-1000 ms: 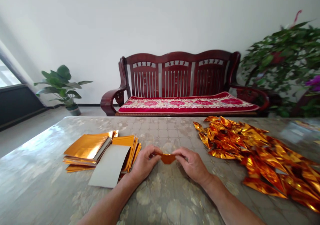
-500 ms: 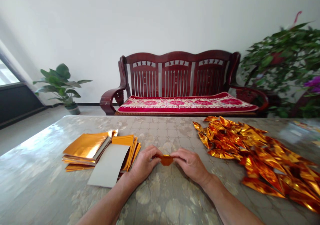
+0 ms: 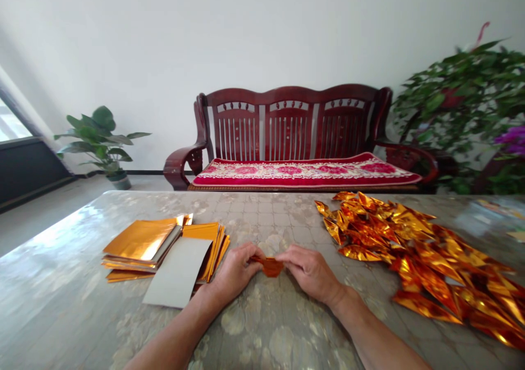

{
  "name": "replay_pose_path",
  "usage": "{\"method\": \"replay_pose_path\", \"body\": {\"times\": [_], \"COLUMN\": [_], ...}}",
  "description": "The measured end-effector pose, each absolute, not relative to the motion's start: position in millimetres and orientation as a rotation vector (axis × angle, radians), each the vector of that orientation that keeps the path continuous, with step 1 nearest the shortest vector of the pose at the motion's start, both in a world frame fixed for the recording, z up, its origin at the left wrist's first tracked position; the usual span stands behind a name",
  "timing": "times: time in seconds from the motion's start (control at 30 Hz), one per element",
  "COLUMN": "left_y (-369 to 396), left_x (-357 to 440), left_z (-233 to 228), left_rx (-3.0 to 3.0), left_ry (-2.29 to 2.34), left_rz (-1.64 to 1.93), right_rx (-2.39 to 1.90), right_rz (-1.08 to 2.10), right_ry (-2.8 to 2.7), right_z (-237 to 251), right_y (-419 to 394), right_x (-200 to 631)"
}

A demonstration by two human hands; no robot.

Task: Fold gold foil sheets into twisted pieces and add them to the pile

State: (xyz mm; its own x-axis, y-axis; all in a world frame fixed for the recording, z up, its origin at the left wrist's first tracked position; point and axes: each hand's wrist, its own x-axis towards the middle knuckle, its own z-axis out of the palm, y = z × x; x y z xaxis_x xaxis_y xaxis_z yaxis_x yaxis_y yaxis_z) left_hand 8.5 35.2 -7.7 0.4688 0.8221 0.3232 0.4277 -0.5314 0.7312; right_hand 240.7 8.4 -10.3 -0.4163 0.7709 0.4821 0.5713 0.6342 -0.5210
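Note:
Between my two hands, over the middle of the table, is a small folded piece of orange-gold foil paper (image 3: pixel 271 267). My left hand (image 3: pixel 240 267) pinches its left end between thumb and fingers. At its right end, my right hand (image 3: pixel 311 271) has thumb and fingers closed on it. Left of my hands lie stacks of gold foil sheets (image 3: pixel 139 240), with a sheet showing its grey back (image 3: pixel 179 274) on top, near my left forearm. A heap of folded gold foil pieces (image 3: pixel 394 233) spreads over the right side of the table.
A patterned cover lies over the table (image 3: pixel 254 337). Clear plastic packaging (image 3: pixel 488 217) sits at the far right. Behind the table stands a dark red wooden bench (image 3: pixel 291 123) with a red and white cushion. Potted plants (image 3: pixel 102 140) flank it.
The foil piece has tipped so more of its face shows below the fold. My right fingers have shifted slightly along its top edge. The stacks and heap stay as they were.

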Motion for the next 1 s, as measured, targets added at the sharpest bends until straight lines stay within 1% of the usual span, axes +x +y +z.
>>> {"method": "replay_pose_path", "body": {"times": [0.23,0.37,0.53,0.73,1.0], "left_y": [29.5,27.1,23.5,18.1,15.9], "left_x": [9.2,9.7,10.7,11.5,15.3], "left_z": [-6.8,-8.6,-8.6,-5.8,-5.7], "left_rx": [2.219,2.282,2.391,2.523,2.485], "left_ry": [0.976,0.903,0.851,0.816,0.849], "left_rz": [0.982,1.023,0.995,0.877,0.858], "right_rx": [-1.163,-1.277,-1.271,-1.276,-1.287], "right_rz": [0.521,0.562,0.543,0.491,0.399], "right_ry": [-2.004,-1.924,-1.967,-2.028,-2.094], "right_z": [-7.4,-6.3,-1.2,2.9,2.0], "right_y": [5.5,4.5,3.1,0.6,1.2], "right_x": [235.0,231.6,227.9,222.9,219.8]}}
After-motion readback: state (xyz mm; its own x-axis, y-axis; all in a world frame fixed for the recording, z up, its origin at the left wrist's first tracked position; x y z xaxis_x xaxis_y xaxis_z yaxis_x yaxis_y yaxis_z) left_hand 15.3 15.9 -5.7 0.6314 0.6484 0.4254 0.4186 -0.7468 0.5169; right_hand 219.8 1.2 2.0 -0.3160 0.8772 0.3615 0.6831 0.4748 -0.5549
